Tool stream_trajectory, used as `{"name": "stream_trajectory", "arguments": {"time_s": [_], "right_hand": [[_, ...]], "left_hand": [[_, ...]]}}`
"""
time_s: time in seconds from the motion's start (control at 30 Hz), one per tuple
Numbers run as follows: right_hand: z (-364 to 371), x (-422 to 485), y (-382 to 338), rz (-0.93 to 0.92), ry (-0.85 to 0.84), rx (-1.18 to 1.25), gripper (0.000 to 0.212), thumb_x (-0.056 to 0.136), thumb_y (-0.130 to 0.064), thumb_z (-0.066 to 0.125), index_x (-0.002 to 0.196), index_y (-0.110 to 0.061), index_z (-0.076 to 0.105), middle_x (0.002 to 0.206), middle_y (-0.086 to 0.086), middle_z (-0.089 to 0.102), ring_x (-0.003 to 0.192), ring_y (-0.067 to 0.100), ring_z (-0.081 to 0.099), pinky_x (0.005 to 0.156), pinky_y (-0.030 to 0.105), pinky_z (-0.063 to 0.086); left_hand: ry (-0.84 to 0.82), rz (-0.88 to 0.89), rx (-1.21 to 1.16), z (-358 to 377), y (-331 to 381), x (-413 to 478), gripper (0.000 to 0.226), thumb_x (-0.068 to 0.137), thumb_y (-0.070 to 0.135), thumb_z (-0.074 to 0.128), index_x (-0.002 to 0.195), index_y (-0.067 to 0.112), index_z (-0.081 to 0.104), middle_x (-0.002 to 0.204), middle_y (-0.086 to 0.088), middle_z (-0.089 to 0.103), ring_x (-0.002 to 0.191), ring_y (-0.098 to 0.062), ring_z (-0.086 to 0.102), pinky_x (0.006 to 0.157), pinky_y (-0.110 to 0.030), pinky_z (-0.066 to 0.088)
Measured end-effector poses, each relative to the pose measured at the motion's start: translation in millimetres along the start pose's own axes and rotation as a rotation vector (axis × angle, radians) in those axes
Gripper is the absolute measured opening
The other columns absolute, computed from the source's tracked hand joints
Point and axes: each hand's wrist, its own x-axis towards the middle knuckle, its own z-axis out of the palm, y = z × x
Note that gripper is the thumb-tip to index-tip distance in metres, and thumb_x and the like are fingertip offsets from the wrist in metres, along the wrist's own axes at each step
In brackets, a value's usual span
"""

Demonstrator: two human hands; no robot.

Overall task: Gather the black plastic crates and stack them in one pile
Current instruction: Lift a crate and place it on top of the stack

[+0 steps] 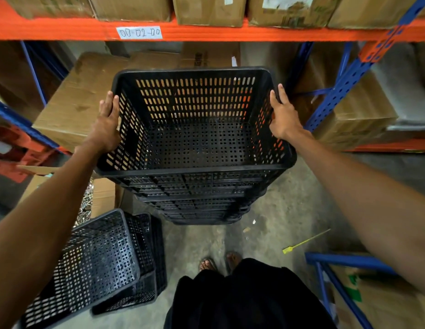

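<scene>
The left hand (107,119) grips the left rim of the top crate (197,143) and the right hand (283,115) grips its right rim, fingers curled over the edges. This black crate sits nested on the pile of crates (202,198), which stands on the concrete floor (277,210) in front of the orange shelf beam (206,32). More loose crates (95,264) lie tilted at the near left. 1 yellow cable tie (304,241) lies to the right.

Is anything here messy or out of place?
Yes. Loose crates lie tilted and overlapping on the floor at lower left, apart from the pile whose top crate the left hand and right hand grip. A yellow tie and small scraps litter the floor beside the pile.
</scene>
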Motion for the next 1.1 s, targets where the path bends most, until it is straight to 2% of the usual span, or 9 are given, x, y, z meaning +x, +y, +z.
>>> {"name": "stream_trajectory", "arguments": {"time_s": [0.33,0.57,0.67,0.77,0.93,1.03,1.1], "right_hand": [[11.7,-25.7,-2.2,0.036,0.035,0.020,0.092,0.082,0.005,0.058,0.156,-0.020,0.010,0.164,-0.002,-0.014,0.129,0.035,0.047,0.102,0.041,0.045],[14.6,-36.3,0.3,0.033,0.065,-0.032,0.091,0.082,0.000,0.059,0.156,-0.024,0.010,0.163,-0.007,-0.017,0.108,0.034,0.059,0.079,0.039,0.052],[17.0,-39.4,1.0,0.008,0.115,-0.057,0.091,0.083,-0.003,0.060,0.156,-0.022,0.008,0.163,-0.006,-0.016,0.112,0.030,0.057,0.069,0.035,0.051],[18.5,-38.2,0.6,-0.015,0.142,-0.088,0.096,0.083,-0.002,0.061,0.155,-0.013,-0.001,0.163,-0.001,-0.016,0.137,0.027,0.040,0.075,0.034,0.054],[23.6,-37.8,0.4,-0.007,0.137,-0.129,0.096,0.082,0.000,0.060,0.155,-0.009,-0.001,0.164,0.001,-0.010,0.140,0.026,0.037,0.081,0.035,0.053],[25.9,-33.9,0.3,-0.001,0.137,-0.146,0.092,0.084,-0.002,0.057,0.155,-0.007,-0.002,0.164,0.003,-0.010,0.150,0.024,0.017,0.091,0.036,0.054],[26.5,-32.0,1.4,0.001,0.123,-0.140,0.089,0.086,-0.005,0.054,0.154,-0.007,-0.003,0.164,0.004,-0.011,0.151,0.024,0.010,0.094,0.036,0.053]], "left_hand": [[-0.003,0.016,0.034,-0.5,-7.8,-4.1,0.103,0.079,-0.009,0.056,0.154,0.017,-0.009,0.162,-0.001,-0.020,0.151,-0.030,-0.007,0.121,-0.048,0.013],[0.027,0.011,0.028,4.2,-4.1,-15.7,0.098,0.080,-0.010,0.052,0.154,0.012,-0.009,0.162,-0.003,-0.019,0.151,-0.031,-0.005,0.121,-0.047,0.017],[0.029,-0.003,0.026,4.5,-1.4,-17.1,0.099,0.080,-0.009,0.054,0.154,0.011,-0.009,0.163,-0.003,-0.019,0.151,-0.031,-0.004,0.121,-0.048,0.018],[0.035,-0.005,0.039,4.4,-3.2,-16.6,0.099,0.080,-0.008,0.053,0.154,0.011,-0.010,0.163,-0.004,-0.018,0.151,-0.030,-0.006,0.121,-0.048,0.017],[0.023,0.006,0.038,8.0,-5.6,-12.3,0.097,0.083,0.002,0.052,0.153,0.013,-0.014,0.161,0.001,-0.024,0.150,-0.027,-0.012,0.121,-0.048,0.012],[0.029,0.038,0.099,9.8,-7.9,-10.4,0.095,0.084,0.007,0.052,0.153,0.009,-0.013,0.162,-0.006,-0.020,0.149,-0.029,-0.016,0.121,-0.044,0.002],[0.011,0.036,0.113,9.0,-7.7,-9.9,0.094,0.084,0.010,0.052,0.153,0.007,-0.012,0.162,-0.009,-0.019,0.148,-0.031,-0.017,0.121,-0.043,-0.001]]}}
